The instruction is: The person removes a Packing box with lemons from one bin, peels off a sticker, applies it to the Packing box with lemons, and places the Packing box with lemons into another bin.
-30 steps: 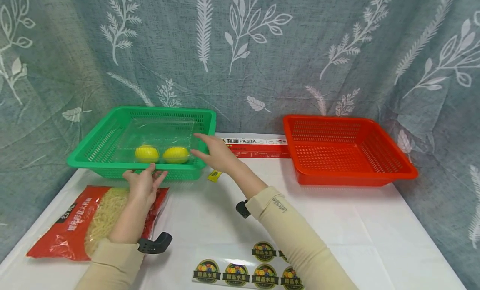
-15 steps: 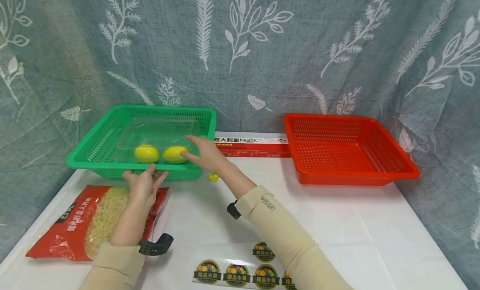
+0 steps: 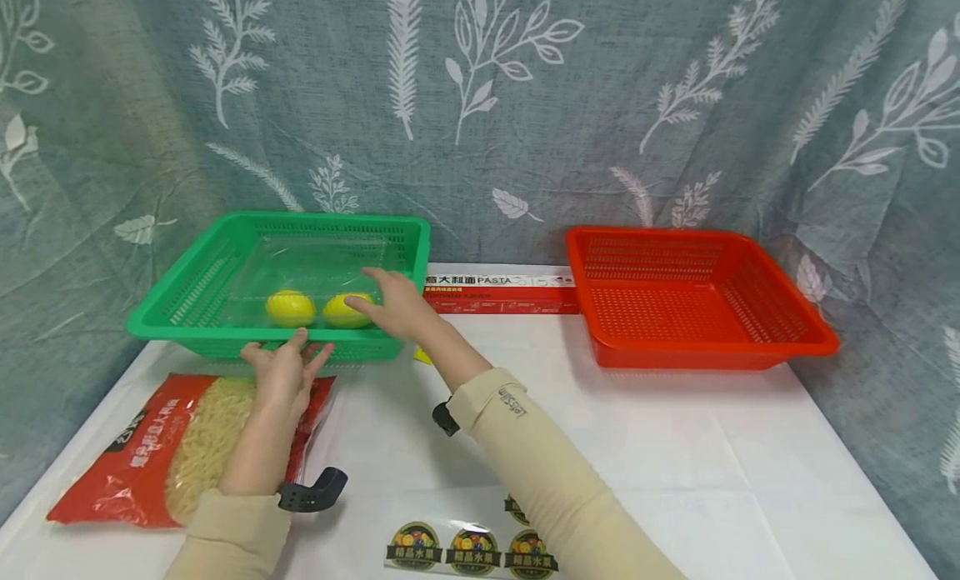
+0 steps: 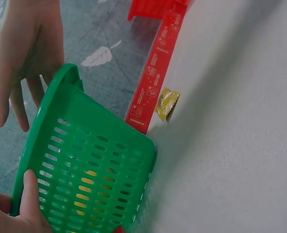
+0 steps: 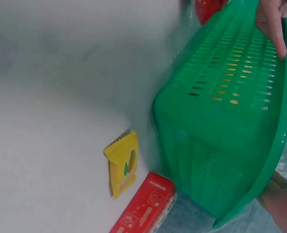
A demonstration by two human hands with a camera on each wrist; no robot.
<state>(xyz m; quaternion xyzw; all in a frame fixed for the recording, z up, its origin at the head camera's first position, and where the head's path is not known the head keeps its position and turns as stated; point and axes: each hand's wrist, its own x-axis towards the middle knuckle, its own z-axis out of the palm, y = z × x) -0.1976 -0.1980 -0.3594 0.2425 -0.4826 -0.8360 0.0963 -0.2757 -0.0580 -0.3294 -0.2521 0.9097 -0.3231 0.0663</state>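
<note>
In the head view, a green basket [image 3: 217,330] at the back left holds a clear plastic box [image 3: 315,259] and two yellow lemons [image 3: 290,309]. My left hand [image 3: 281,376] grips the basket's front rim, one finger outside the wall and others over the inner side, as the left wrist view confirms. Above the basket's right end is my right hand [image 3: 399,305], its fingers spread and pointing left. Its thumb overlaps the right-hand lemon [image 3: 345,312]; whether they touch I cannot tell. The right wrist view catches only part of the right hand [image 5: 281,204] behind the rim.
A red bag of pasta [image 3: 150,455] lies below the left forearm. Red long boxes [image 3: 502,301] run between the green basket and a red basket [image 3: 705,305]. A small yellow packet [image 5: 124,162] lies by the basket's corner. Round fruit stickers [image 3: 472,551] are at the front.
My right hand has moved left over the green basket, toward the right-hand lemon. My left hand keeps its place on the rim.
</note>
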